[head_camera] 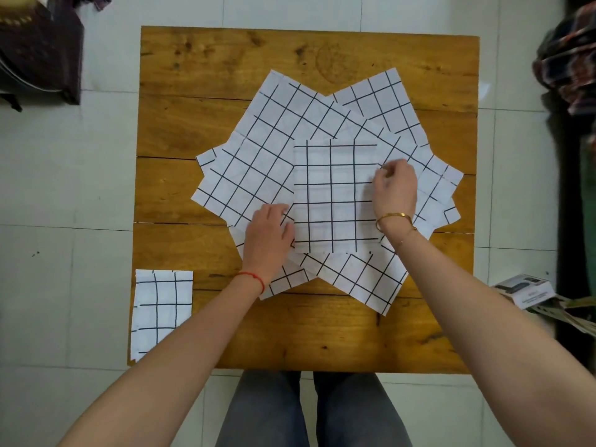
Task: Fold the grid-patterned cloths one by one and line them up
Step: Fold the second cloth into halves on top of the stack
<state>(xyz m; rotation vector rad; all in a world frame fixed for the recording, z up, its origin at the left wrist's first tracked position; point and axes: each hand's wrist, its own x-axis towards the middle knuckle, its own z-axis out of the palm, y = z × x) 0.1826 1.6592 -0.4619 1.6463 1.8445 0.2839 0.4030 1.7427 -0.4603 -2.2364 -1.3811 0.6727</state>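
A folded white cloth with a black grid [332,195] lies on top of a fanned pile of unfolded grid cloths [258,150] in the middle of the wooden table [225,66]. My left hand [269,230] rests flat at the folded cloth's lower left edge, fingers spread. My right hand [395,188] lies over its right edge, fingers pinched on the fabric near the upper right. Another folded grid cloth [161,312] lies alone at the table's near left corner.
A dark bag [38,50] sits on the tiled floor at the far left. Patterned fabric [567,66] hangs at the right edge. A small white box [525,290] lies on the floor at the right. My legs show below the table's front edge.
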